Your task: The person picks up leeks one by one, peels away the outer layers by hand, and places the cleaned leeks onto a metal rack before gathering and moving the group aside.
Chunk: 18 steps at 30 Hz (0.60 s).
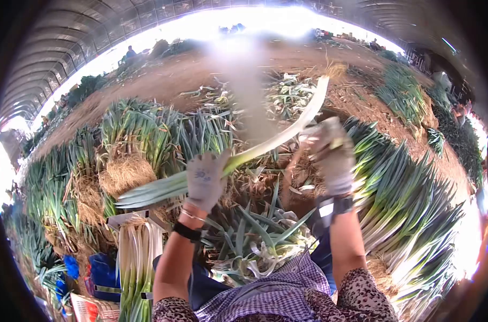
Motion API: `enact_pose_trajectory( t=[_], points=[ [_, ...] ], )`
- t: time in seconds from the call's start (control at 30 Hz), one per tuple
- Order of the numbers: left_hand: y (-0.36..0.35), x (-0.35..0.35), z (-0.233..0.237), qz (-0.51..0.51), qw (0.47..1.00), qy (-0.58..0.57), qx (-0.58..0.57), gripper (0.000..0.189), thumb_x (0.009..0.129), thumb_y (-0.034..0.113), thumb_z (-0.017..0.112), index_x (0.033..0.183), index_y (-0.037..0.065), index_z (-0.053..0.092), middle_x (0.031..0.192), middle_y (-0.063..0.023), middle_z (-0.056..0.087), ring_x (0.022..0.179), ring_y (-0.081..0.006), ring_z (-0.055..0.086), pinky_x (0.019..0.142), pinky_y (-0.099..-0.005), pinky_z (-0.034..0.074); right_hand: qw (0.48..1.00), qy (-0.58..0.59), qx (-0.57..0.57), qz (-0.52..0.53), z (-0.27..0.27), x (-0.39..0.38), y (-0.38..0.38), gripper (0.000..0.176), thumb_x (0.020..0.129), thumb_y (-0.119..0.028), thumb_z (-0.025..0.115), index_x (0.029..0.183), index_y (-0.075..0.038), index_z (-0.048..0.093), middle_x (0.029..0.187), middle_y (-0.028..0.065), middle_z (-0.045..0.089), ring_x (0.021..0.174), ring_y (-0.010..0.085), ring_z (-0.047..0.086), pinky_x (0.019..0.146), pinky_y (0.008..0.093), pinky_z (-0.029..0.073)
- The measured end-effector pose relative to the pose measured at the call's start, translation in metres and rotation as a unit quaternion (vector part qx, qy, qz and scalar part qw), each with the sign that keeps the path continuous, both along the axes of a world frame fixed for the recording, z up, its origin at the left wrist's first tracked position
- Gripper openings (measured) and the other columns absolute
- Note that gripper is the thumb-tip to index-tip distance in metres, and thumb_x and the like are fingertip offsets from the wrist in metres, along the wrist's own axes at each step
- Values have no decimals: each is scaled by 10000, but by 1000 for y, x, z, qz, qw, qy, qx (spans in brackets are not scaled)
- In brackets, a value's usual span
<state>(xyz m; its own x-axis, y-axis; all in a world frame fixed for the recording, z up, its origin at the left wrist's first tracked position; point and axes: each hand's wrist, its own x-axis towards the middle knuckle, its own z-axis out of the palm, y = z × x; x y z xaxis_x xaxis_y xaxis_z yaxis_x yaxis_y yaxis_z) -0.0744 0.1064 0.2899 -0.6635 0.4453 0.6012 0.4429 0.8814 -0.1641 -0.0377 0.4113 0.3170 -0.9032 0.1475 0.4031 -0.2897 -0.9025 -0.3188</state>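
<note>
My left hand (205,181), in a whitish work glove with blue print, is closed around a leek (279,138). The green leaves trail to the left, while the pale shaft curves up and right to a tuft of roots. Close beside the shaft, my right hand (331,155), also gloved, is smeared by motion; I cannot tell what its fingers hold. Below both hands, cut green leek leaves (260,233) lie in a heap before my lap. Trimmed leeks (139,268) with long white shafts rest in a metal holder at lower left.
Bundled leeks (142,129) with bushy roots line the left side. A long row of leeks (408,206) lies on the right, with another pile (402,96) farther back. Leaf scraps (295,94) litter the brown ground ahead. A woven basket (85,308) stands at lower left.
</note>
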Motion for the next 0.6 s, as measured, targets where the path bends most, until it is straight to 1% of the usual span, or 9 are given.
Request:
enact_pose_trajectory(
  t=[0.13,0.2,0.27,0.33,0.37,0.43,0.5,0.57,0.6],
  points=[
    [-58,-2,-8,-19,997,66,-29,372,804,258,700,1162,201,618,906,-70,545,822,-254,533,706,-390,411,990,41,-113,-75,3,-2,141,442,949,-138,537,1339,47,442,1280,142,596,1122,161,613,910,260,534],
    [-67,10,-4,-21,997,47,-60,352,818,253,658,1163,194,621,917,-81,537,850,-267,515,728,-408,402,985,11,-125,-121,3,0,142,443,961,-153,497,1350,50,435,1221,168,624,1059,197,646,914,306,538],
    [-77,18,-3,-17,998,2,-54,362,813,245,650,1169,187,621,933,-82,541,877,-271,515,742,-421,403,987,58,-150,12,-29,-30,188,428,962,-149,472,1354,19,447,1221,176,623,1048,226,649,942,324,520],
    [-99,29,5,5,998,-32,-47,357,796,198,638,1152,161,627,976,-98,550,915,-303,524,760,-457,409,973,0,108,-203,-39,-49,191,395,959,-141,477,1319,23,483,1212,163,630,1072,225,633,953,324,502],
    [-109,37,9,5,998,-24,-57,358,789,176,636,1146,156,629,984,-102,550,918,-311,525,761,-460,411,812,-77,371,-444,-41,-60,189,371,956,-136,495,1281,42,513,1204,146,636,1101,210,616,949,316,493],
    [-127,47,7,15,999,-29,-44,358,768,119,628,1125,142,628,981,-113,549,911,-327,522,751,-450,414,460,-115,635,-611,-41,-80,178,398,940,-172,519,1280,35,515,1205,142,638,1133,206,599,934,327,488],
    [-146,62,12,38,998,-38,-35,359,756,108,630,1113,142,629,964,-107,554,907,-322,526,747,-444,415,328,-65,736,-588,-45,-98,182,506,916,-257,533,1356,-18,459,1222,166,628,1140,230,600,913,365,495],
    [-173,87,20,106,991,-59,-60,344,747,114,635,1089,151,635,917,-94,561,888,-315,531,739,-445,412,381,-132,739,-540,-53,-132,201,609,872,-284,606,1400,-44,421,1213,157,635,1131,232,607,913,341,494],
    [-194,103,24,85,995,-16,-49,340,743,118,642,1082,152,640,883,-94,560,850,-314,536,727,-443,406,483,-236,686,-490,-54,-153,216,664,841,-270,673,1407,-42,410,1195,137,647,1119,222,612,925,299,491]
  ],
)
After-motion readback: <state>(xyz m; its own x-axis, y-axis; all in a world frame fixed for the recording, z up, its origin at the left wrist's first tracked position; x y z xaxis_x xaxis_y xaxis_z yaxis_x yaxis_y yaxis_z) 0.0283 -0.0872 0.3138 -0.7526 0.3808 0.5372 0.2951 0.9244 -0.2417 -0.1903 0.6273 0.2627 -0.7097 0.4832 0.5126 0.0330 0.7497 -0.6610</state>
